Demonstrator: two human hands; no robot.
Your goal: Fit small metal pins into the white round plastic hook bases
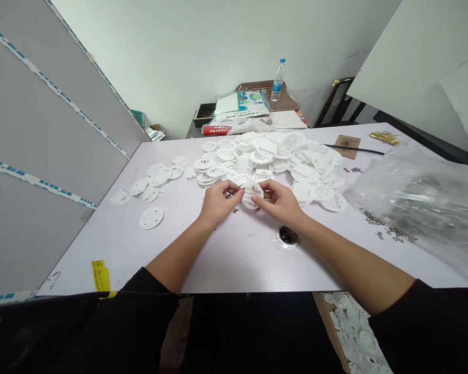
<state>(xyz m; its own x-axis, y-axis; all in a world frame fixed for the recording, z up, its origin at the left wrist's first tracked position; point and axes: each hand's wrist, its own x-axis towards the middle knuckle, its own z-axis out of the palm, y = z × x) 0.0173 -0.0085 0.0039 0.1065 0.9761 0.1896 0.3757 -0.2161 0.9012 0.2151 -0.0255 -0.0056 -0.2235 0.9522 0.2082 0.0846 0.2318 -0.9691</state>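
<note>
My left hand [217, 201] is closed in a pinch on a thin metal pin [236, 189], its tip pointing at a white round plastic disc [251, 195]. My right hand [277, 200] grips that disc by its right side, just above the white table [226, 254]. Both hands meet at the table's middle, in front of a big heap of white plastic discs [281, 161]. A smaller group of discs [154, 184] lies to the left of my left hand.
A clear plastic bag [421, 197] with small metal parts [390, 228] spilled beside it lies at the right. A round hole [287, 236] sits in the table near my right forearm. A water bottle [278, 80], papers and a chair stand behind. A box of discs [354, 322] is under the table's edge.
</note>
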